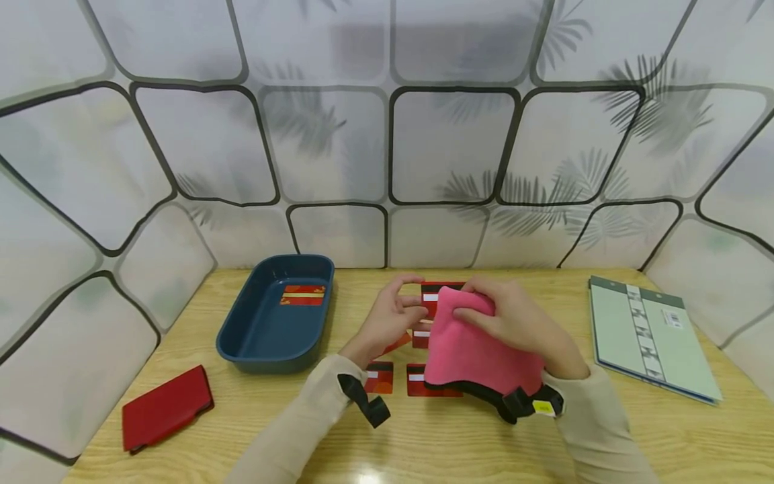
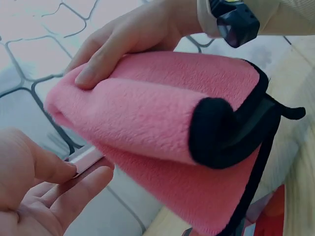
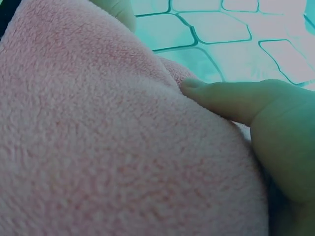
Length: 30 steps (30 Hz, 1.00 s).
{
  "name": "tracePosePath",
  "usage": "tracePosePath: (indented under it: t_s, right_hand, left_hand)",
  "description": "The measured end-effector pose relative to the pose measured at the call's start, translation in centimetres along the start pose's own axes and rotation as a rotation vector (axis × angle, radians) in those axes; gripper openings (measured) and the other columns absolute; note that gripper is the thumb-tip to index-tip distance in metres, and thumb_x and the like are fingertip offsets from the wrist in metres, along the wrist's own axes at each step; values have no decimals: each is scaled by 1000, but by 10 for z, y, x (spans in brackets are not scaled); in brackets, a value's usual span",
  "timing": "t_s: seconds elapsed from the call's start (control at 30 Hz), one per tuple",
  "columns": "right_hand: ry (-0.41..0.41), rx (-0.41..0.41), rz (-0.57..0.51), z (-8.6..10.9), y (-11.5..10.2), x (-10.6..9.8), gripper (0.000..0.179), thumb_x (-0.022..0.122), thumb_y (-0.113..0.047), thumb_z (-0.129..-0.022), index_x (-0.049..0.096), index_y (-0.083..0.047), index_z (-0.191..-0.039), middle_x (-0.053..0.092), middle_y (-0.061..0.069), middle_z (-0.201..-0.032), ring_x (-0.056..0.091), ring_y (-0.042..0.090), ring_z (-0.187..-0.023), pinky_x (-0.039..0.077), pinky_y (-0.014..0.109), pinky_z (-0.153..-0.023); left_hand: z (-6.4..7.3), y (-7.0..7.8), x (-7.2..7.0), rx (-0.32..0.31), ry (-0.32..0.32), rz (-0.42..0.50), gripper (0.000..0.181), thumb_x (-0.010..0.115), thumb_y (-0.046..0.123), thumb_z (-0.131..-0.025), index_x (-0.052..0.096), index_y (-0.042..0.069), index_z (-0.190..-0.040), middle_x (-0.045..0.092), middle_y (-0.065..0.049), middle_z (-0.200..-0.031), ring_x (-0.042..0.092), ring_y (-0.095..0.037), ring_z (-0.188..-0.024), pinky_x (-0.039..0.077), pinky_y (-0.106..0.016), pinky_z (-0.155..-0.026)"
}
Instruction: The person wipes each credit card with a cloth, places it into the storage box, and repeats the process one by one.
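Observation:
My right hand (image 1: 520,319) grips a folded pink cloth (image 1: 468,346) with black edging, thumb on the near side and fingers behind it. The cloth hangs in front of several red cards and partly hides them. Just left of it, my left hand (image 1: 387,319) pinches a thin card (image 2: 87,160) between thumb and fingers, seen nearly edge-on in the left wrist view. Red cards with dark stripes lie on the table below, among them one card (image 1: 379,378) near my left wrist and another card (image 1: 416,381) by the cloth's lower edge. Pink fabric fills most of the right wrist view.
A dark blue tray (image 1: 226,336) stands at the left with a red and gold card (image 1: 302,295) inside. In front of it lies a red wallet-like case (image 1: 166,410). A pale green folder (image 1: 653,336) lies at the right. Patterned fabric walls (image 1: 338,235) border the wooden table.

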State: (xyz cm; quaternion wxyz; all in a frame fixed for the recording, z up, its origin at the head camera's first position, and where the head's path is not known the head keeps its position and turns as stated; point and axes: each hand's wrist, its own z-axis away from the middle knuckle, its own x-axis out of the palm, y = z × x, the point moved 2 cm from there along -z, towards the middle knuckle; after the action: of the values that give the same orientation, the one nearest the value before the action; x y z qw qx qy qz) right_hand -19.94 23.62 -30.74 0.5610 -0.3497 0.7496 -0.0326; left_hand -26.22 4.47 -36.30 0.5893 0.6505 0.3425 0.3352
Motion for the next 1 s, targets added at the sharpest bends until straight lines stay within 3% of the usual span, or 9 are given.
tracePosePath:
  t_s: [0.3,0.53,0.83,1.0]
  right_hand:
    - [11,-55,-12,-3,-5,4,13,74,-19,-84,63,-17,-91,55,-8,-69,48,6,-59,42,22,-51]
    - [67,-34,101,-4,-5,7,16,75,-22,-83,61,-15,-86,44,-8,-59,39,5,-53,32,21,-47]
    - [151,23,208,-4,-8,11,22,80,-25,-77,62,-14,-85,42,-6,-54,38,8,-49,30,22,-45]
    - [164,44,227,-3,-8,10,23,80,-26,-77,63,-14,-86,43,-5,-55,39,9,-50,30,22,-46]
  left_hand:
    - [7,6,8,64,-119,-51,48,45,-10,-94,37,5,-139,63,-28,-118,70,-25,-94,57,-28,-78]
    - [8,5,13,105,-210,0,45,45,-7,-97,36,2,-139,59,-30,-125,67,-26,-105,56,-32,-85]
    - [7,3,13,130,-207,16,46,44,-9,-96,34,-3,-140,58,-31,-125,64,-31,-110,55,-37,-89]
    - [6,4,10,126,-196,-1,46,44,-10,-94,37,1,-139,60,-31,-122,67,-28,-104,56,-37,-88]
